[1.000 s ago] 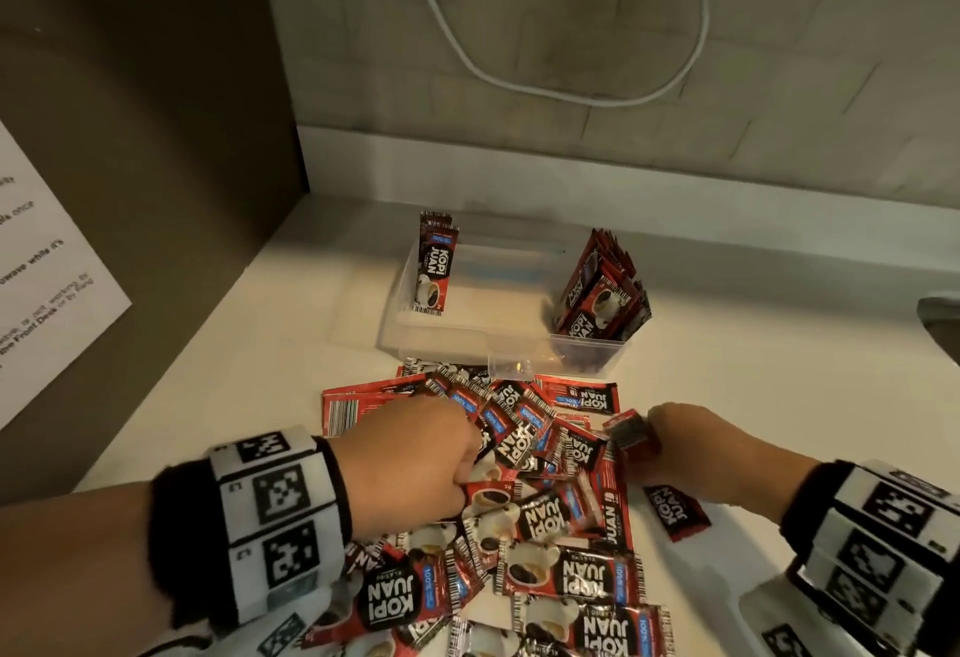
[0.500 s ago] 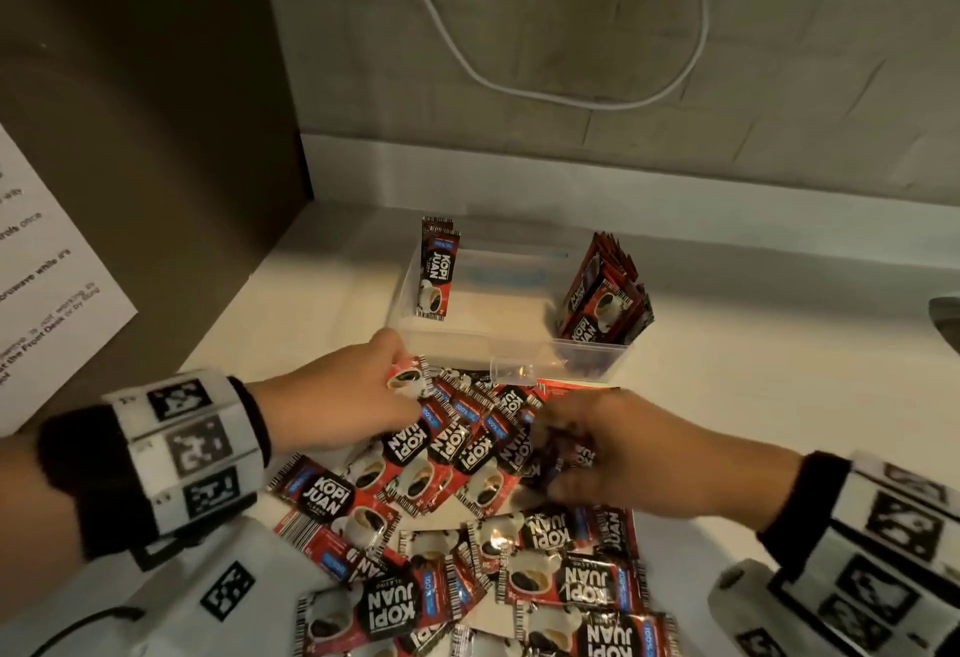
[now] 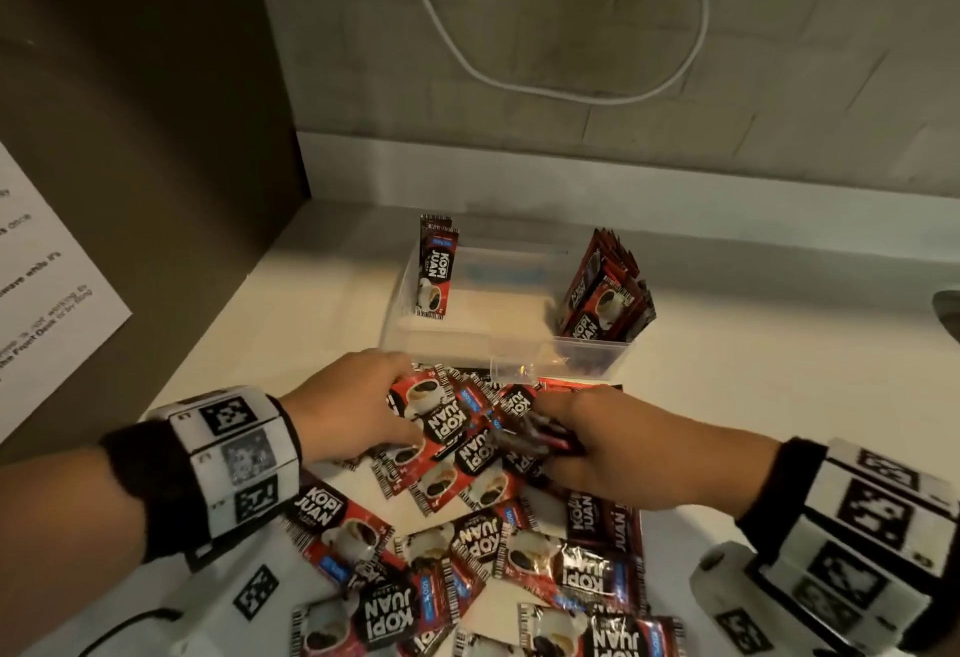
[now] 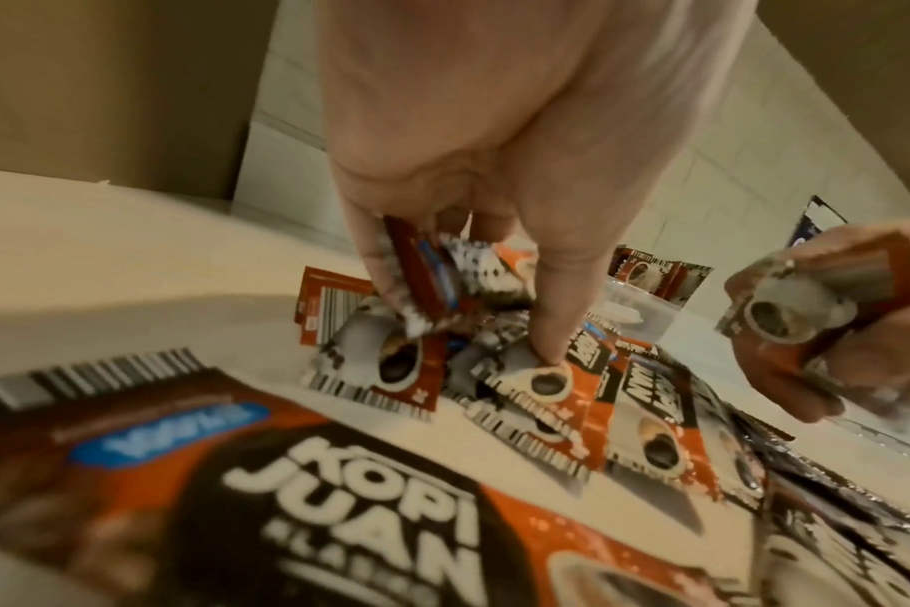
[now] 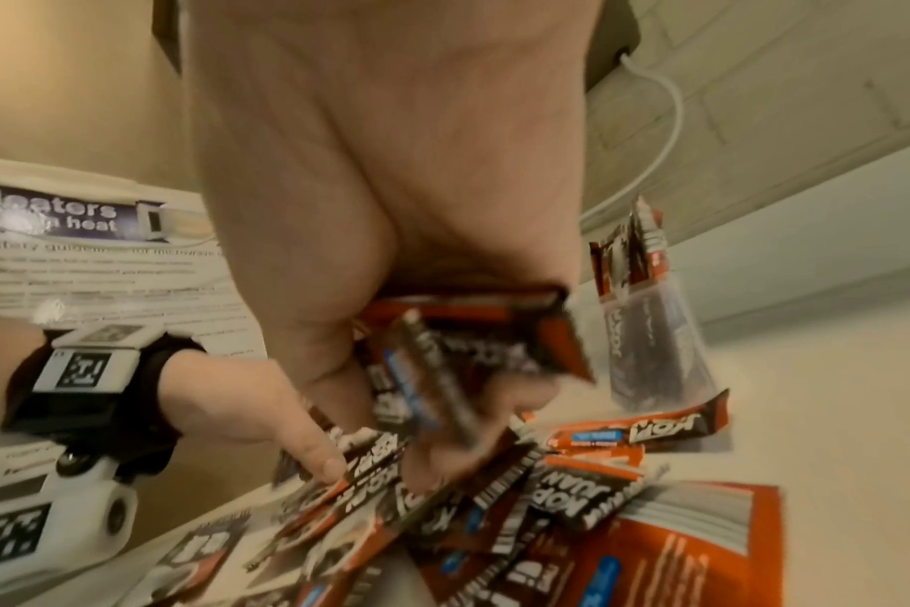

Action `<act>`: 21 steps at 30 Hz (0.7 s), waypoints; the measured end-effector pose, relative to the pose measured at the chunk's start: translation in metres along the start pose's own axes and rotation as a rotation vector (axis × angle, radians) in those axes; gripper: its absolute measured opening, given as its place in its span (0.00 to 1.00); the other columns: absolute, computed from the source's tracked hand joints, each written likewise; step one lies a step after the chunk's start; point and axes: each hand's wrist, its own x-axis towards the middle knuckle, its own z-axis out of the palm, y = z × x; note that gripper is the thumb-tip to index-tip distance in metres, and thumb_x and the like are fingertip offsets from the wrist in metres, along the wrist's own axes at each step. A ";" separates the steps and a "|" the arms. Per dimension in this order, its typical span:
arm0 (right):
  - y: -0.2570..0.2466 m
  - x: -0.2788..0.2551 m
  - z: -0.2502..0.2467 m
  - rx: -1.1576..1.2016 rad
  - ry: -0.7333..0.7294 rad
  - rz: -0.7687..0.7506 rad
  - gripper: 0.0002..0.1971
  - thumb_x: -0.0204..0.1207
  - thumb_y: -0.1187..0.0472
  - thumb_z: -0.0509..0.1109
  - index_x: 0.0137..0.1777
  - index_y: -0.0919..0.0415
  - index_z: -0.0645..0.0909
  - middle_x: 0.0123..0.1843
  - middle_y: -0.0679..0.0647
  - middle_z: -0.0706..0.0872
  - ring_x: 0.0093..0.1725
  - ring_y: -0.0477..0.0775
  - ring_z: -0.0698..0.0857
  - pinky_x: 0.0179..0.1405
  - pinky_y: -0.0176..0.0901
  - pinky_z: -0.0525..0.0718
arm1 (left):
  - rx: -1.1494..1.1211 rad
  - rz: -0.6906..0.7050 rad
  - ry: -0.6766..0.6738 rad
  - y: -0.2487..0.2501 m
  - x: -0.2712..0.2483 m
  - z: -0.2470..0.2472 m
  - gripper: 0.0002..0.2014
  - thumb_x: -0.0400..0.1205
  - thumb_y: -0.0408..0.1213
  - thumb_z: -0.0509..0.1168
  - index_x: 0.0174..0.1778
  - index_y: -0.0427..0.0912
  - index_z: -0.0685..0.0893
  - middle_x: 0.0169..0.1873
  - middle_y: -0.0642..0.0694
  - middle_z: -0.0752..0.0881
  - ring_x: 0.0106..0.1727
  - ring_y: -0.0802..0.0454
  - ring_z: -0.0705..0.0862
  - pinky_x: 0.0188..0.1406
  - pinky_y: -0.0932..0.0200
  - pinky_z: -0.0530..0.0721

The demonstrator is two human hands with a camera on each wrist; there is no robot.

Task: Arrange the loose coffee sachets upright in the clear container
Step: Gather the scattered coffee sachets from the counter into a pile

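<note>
Red-and-black foil coffee sachets (image 3: 467, 542) lie in a loose, overlapping heap on the near part of the pale bench (image 3: 753, 375), most of them flat and pointing every which way. Just beyond the heap stands the clear container (image 3: 498, 344), a low plastic tub; a few sachets stand upright against its far left corner (image 3: 435, 266) and a leaning bundle (image 3: 605, 292) fills its right end, with the middle bare.

Both hands are down in the far edge of the heap. The left hand (image 3: 358, 409) pinches a few sachets between thumb and fingers, while its forefinger (image 4: 554, 328) presses on one that lies flat. The right hand (image 3: 597, 440) is curled round a small bunch of sachets (image 5: 468, 357), gathered on edge in the palm; how many, the blur hides.

The step in hand looks like gathering a handful before it goes into the tub. To do it well, I would square the bunch first: turn every sachet the same way up, tap the short ends level on the bench, and keep the grip firm across the middle, since the foil is likely slick and the packets could fan out or slide. Set low into the bare middle and leaned against the bundle at the right, they should stay up; dropped from above, they would probably topple flat.

Further out, a printed notice (image 3: 47, 287) hangs on the brown panel at the left, and a white cable (image 3: 545, 89) loops across the tiled wall behind
</note>
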 end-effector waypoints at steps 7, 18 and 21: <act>-0.014 -0.016 0.015 -0.061 -0.173 -0.019 0.14 0.72 0.51 0.75 0.51 0.51 0.73 0.45 0.46 0.82 0.42 0.48 0.79 0.42 0.43 0.79 | 0.011 -0.030 0.025 -0.001 -0.001 0.011 0.16 0.77 0.46 0.73 0.37 0.57 0.69 0.57 0.51 0.67 0.59 0.53 0.73 0.65 0.58 0.73; -0.015 -0.015 0.019 -0.166 -0.147 0.054 0.13 0.73 0.49 0.72 0.55 0.52 0.81 0.52 0.49 0.86 0.49 0.51 0.83 0.46 0.44 0.82 | -0.136 0.039 0.184 -0.004 0.005 0.005 0.14 0.73 0.34 0.77 0.36 0.52 0.77 0.36 0.57 0.83 0.38 0.62 0.81 0.30 0.70 0.72; -0.011 -0.010 0.011 -0.061 -0.115 0.027 0.08 0.77 0.52 0.70 0.51 0.53 0.80 0.46 0.48 0.86 0.42 0.47 0.81 0.42 0.41 0.80 | -0.193 0.010 0.207 -0.004 0.006 -0.001 0.17 0.72 0.30 0.77 0.45 0.55 0.78 0.40 0.56 0.85 0.40 0.60 0.84 0.36 0.64 0.81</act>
